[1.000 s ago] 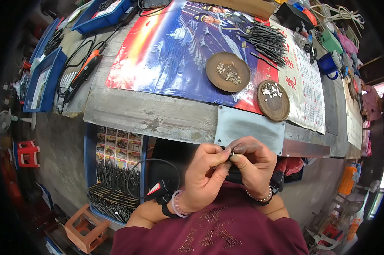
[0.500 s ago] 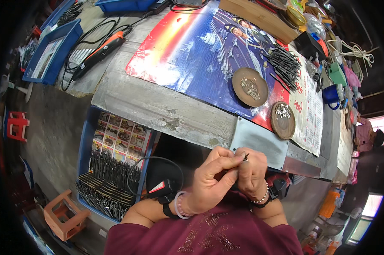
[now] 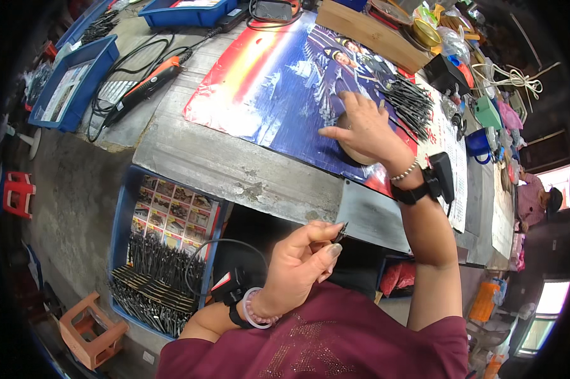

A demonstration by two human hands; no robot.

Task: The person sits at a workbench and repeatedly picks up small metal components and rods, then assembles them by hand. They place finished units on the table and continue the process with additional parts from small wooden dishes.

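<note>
We find the small dark piece (image 3: pixel 340 233) slim and almost black, its narrow end projecting upward past the fingertips; finer detail is too small to make out. It is in the left hand (image 3: pixel 302 258), in front of the edge of the grey workbench (image 3: pixel 196 142) and just beside the metal plate (image 3: pixel 372 211). The left thumb and forefinger are pinched together on it, the other fingers curled.

We observe the right hand (image 3: pixel 368 129) over the brown round dish (image 3: pixel 354 154), its fingers spread and thumb well apart; we see nothing gripped, and cannot tell whether a fingertip touches the contents. Beside that hand, a bundle of thin black stems (image 3: pixel 410 104) lies on the printed sheet (image 3: pixel 266 101).

Against the frame half a second ago, we note that both hands then met at the piece; the right has since moved to the dish, while the left retains its pinch.
</note>
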